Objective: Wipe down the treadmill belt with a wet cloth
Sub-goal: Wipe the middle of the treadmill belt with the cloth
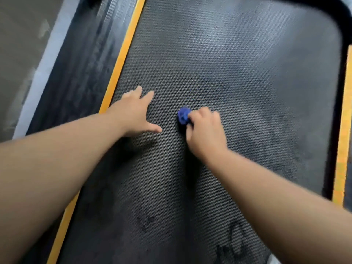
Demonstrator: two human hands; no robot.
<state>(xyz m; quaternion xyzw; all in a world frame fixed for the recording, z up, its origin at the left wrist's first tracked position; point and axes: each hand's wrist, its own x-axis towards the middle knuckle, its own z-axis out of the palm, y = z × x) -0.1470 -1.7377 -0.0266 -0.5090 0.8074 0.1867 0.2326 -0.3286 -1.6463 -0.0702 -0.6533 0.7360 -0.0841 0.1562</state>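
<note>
Blue cloth (183, 115) bunched small in my right hand (205, 130), fingers curled tight round it, most of cloth hidden, pressed on treadmill belt (219, 73) near middle. My left hand (133, 115) just beside, flat on belt, fingers spread wide, holding nothing. Belt dark, bumpy weave, pale patches higher up, dark marks near me. Picture blurry. Yellow strips (122, 56) along both sides. Grey floor (17, 44) at left.

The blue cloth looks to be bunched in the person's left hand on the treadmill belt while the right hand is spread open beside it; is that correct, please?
Not quite: the hands are swapped. The head view shows the blue cloth bunched in the right hand on the treadmill belt, while the left hand is spread open beside it.
</note>
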